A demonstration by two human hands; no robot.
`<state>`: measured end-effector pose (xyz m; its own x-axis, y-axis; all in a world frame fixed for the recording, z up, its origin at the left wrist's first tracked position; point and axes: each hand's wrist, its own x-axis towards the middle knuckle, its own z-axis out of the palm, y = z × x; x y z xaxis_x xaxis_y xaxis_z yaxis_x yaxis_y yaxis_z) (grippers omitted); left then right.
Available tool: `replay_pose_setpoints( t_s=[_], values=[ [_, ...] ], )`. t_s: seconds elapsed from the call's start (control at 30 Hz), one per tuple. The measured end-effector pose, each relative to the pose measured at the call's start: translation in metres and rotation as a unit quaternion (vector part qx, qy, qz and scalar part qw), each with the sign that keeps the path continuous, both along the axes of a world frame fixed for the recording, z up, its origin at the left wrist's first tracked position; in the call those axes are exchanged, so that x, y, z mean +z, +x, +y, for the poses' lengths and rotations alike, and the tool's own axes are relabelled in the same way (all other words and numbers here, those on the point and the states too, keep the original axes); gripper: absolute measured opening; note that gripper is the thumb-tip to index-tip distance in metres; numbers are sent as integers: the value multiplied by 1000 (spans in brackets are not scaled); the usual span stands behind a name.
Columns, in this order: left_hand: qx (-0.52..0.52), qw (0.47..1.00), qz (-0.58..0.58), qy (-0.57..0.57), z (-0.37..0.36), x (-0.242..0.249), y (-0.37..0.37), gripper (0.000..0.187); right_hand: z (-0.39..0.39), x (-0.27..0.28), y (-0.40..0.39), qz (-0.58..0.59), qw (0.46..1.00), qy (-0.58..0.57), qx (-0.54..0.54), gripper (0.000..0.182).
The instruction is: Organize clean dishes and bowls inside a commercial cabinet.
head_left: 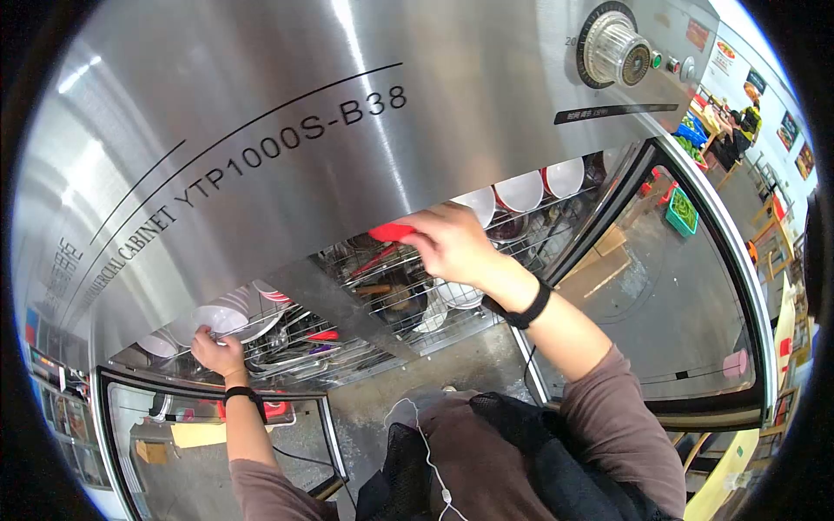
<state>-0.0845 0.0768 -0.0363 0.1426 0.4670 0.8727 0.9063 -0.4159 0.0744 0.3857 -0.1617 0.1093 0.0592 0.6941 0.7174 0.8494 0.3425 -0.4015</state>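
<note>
Inside the steel cabinet, my left hand [219, 354] has its fingers curled at the rim of a white bowl [224, 318] on the wire shelf at the left. More pale bowls stand beside it, one with red stripes [271, 292]. My right hand [453, 247] reaches in further right, its fingers closed on a smooth red object [391, 233]; its kind cannot be made out because the hand and cabinet edge hide part of it. Just right of that hand, white bowls with red outsides [519, 193] line the upper rack.
Both glass doors stand open, the right door [669, 304] and the left door [217, 451]. A steel centre post [339, 304] divides the opening. Utensils crowd the lower rack. A timer knob [617, 48] sits on the front panel. A person [738, 135] sits in the background.
</note>
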Motion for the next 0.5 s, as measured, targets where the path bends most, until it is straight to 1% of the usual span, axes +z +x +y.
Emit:
replay_pose_setpoints(
  t_s=[0.03,0.1,0.13,0.17,0.23,0.3,0.43,0.5],
  values=[
    [-2,1000,-3,2,0,0,1,35,-11,2,5,15,998,63,2,24],
    [-1,1000,-5,3,-3,2,3,35,-28,-10,27,-2,994,89,-67,27],
    [0,1000,-7,3,-3,3,4,35,-37,-12,37,2,988,109,-105,24],
    [2,1000,-7,3,-3,4,3,35,-44,-18,51,-4,983,116,-142,26],
    [7,1000,-10,1,-3,3,4,35,-55,-21,67,8,974,109,-199,26],
    [-3,1000,-7,18,-4,4,7,35,-56,-31,84,8,961,125,-245,26],
    [-5,1000,-9,12,-4,6,4,34,-59,-46,102,-8,954,111,-279,25],
    [-12,1000,-10,8,-4,5,4,33,-61,-49,105,-21,950,75,-301,25]
  ],
)
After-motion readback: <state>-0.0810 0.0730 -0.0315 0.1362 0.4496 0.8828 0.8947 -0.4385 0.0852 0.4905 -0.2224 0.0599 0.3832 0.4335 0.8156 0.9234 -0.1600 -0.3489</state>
